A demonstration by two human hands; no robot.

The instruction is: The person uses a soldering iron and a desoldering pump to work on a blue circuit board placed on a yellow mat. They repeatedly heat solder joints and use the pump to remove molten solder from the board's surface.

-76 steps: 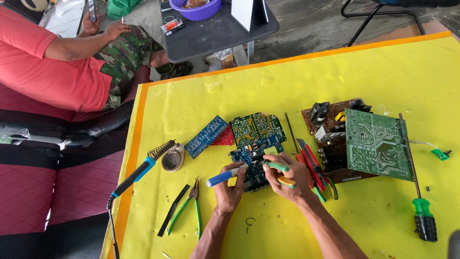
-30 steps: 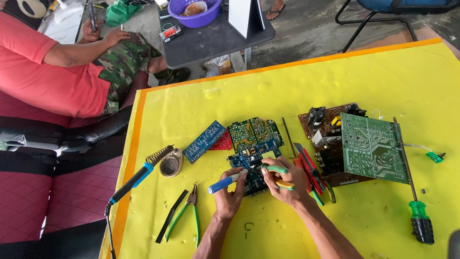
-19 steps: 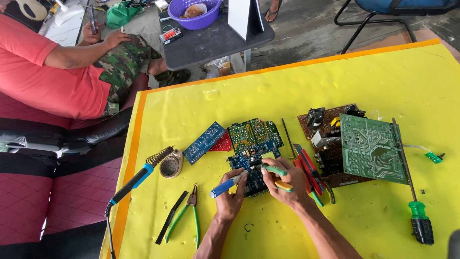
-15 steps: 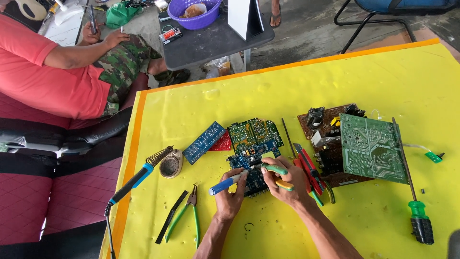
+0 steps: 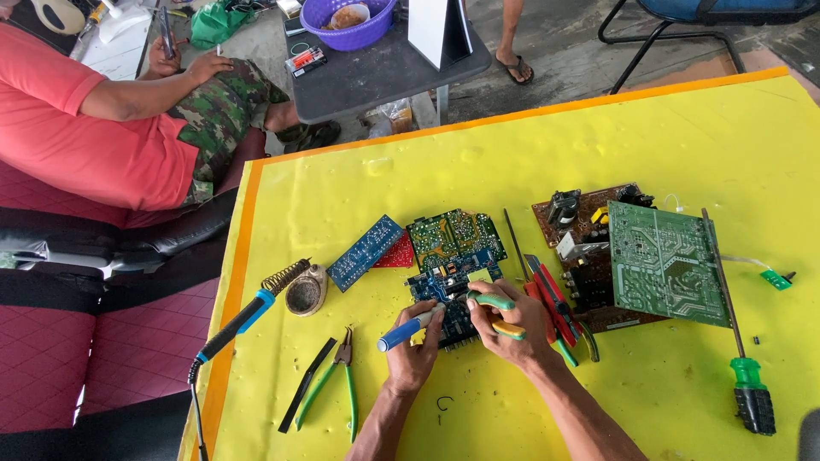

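My left hand grips a blue-handled soldering iron whose tip points at a dark blue circuit board on the yellow table. My right hand holds green-and-yellow-handled pliers against the same board. A green circuit board lies just behind the dark blue one. To the left of the green board sit a blue strip board and a small red board.
A second soldering iron rests on a coil stand, with a round tin beside it. Green pliers, red cutters, a large green board on a brown one and a green screwdriver lie around. A seated person in red is at left.
My hands have barely shifted; the blue iron's tip has edged closer to the dark blue board. The camera view has tilted slightly.
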